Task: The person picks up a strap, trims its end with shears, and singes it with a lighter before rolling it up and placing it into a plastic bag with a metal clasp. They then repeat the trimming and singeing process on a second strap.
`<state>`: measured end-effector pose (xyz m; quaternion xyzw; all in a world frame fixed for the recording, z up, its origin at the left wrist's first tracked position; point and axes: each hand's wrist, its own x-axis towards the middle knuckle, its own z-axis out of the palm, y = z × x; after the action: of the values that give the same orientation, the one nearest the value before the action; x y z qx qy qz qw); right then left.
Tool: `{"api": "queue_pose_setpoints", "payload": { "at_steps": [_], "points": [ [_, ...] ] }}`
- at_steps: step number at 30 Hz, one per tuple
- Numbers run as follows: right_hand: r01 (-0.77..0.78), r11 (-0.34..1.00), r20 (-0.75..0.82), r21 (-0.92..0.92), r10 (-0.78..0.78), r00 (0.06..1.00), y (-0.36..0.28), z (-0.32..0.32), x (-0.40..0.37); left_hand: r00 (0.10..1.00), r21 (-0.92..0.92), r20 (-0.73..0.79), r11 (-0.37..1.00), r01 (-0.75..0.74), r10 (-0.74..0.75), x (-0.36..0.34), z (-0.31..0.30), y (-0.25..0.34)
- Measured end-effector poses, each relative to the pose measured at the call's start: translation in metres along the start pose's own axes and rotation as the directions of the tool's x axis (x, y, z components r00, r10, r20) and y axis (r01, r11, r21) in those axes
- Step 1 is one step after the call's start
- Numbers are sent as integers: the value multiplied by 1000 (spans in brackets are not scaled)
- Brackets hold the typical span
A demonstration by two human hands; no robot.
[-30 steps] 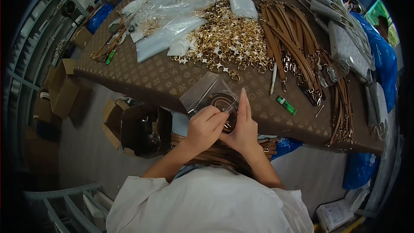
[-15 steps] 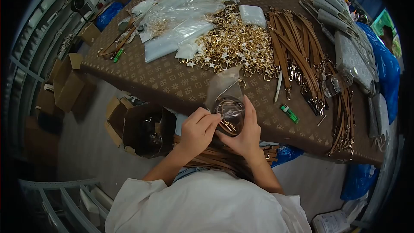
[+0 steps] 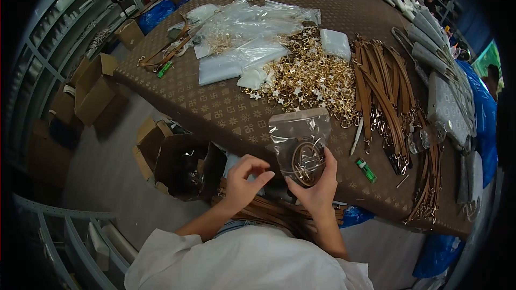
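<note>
A clear plastic zip bag (image 3: 293,124) is in my right hand (image 3: 319,187), gripped at its lower right between thumb and fingers. Inside it lies a coiled brown strap (image 3: 297,156) with gold-coloured hardware. To the left of the bag, and apart from it, my left hand (image 3: 244,180) holds nothing; its fingers are bent and the thumb stands off from them. Below both hands, a bundle of brown straps (image 3: 269,208) lies across my lap. Beyond the bag, a heap of gold clasps with white star charms (image 3: 312,83) covers part of the table.
On the patterned tablecloth (image 3: 215,102) lie clear plastic bags (image 3: 236,53), brown straps (image 3: 384,86), a white pen (image 3: 356,137) and a green lighter (image 3: 366,171). An open carton (image 3: 180,166) stands left below the table edge. Grey wrapped bundles (image 3: 451,104) line the right side.
My left hand has let go of the bag and moved a little left. The bag, in my right hand, now stands more upright and faces me. The camera view has shifted slightly.
</note>
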<state>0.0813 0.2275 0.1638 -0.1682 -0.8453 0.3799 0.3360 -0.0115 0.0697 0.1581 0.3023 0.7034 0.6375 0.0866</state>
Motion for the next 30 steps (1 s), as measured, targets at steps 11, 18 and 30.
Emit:
{"api": "queue_pose_setpoints", "payload": {
  "at_steps": [11,18,30],
  "points": [
    [95,994,213,55,-105,971,-3,20,-20,813,-883,303,173,436,-498,21,4,-20],
    [191,948,79,-254,-176,981,-8,39,1,754,-835,355,175,521,-552,12,49,-22],
    [122,846,232,-519,1,973,62,39,116,656,237,312,724,647,-688,42,-33,-35]
  ]
}}
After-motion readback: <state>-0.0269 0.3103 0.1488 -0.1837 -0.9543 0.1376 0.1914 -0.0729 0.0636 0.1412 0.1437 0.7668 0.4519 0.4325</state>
